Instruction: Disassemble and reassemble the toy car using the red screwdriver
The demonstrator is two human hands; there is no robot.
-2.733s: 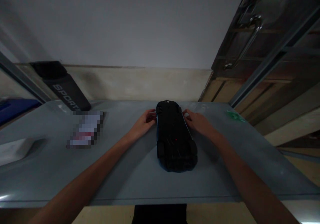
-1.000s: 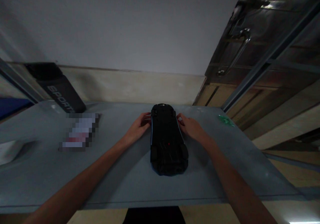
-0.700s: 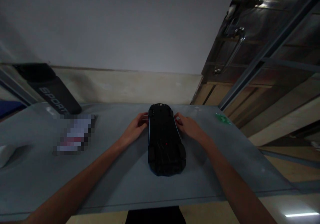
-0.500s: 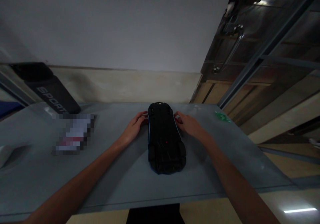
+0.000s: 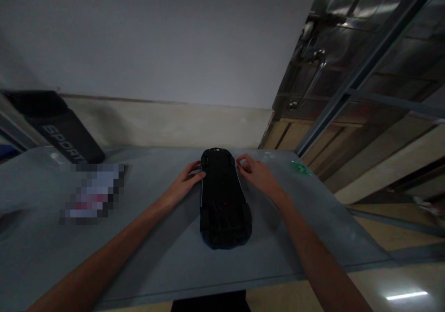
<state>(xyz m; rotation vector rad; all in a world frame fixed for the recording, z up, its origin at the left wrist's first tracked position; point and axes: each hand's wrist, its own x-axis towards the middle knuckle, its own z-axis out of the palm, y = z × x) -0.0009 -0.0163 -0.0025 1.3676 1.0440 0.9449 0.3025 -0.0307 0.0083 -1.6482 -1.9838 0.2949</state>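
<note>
1. The left hand (image 5: 184, 184) is partly open, with thumb and fingers spread; the thumb touches the toy car's left side near its far end, and the other fingertips lie just beside that edge.
2. The right hand (image 5: 259, 177) is curled beside the opposite side, thumb and forefinger bent towards each other. Something small and red shows at its fingertips, too small to name. Whether this hand touches the car, or how firmly it grips, I cannot tell.
3. The toy car (image 5: 224, 196) lies upside down on the table, between the hands. Its underside is black, with a small red dot, a pale round mark at the far end and a thin blue line along the left side. Its broader end faces the person.
4. The grey table (image 5: 167, 261) extends beyond the car on every side; its near edge runs below the broader end, its far edge along the wall (image 5: 156, 126).
5. Leftward stand a pixelated flat item (image 5: 92, 194) and a dark container (image 5: 71, 136) marked "SPORT"; a green item (image 5: 301, 168) lies near the right edge.
</note>
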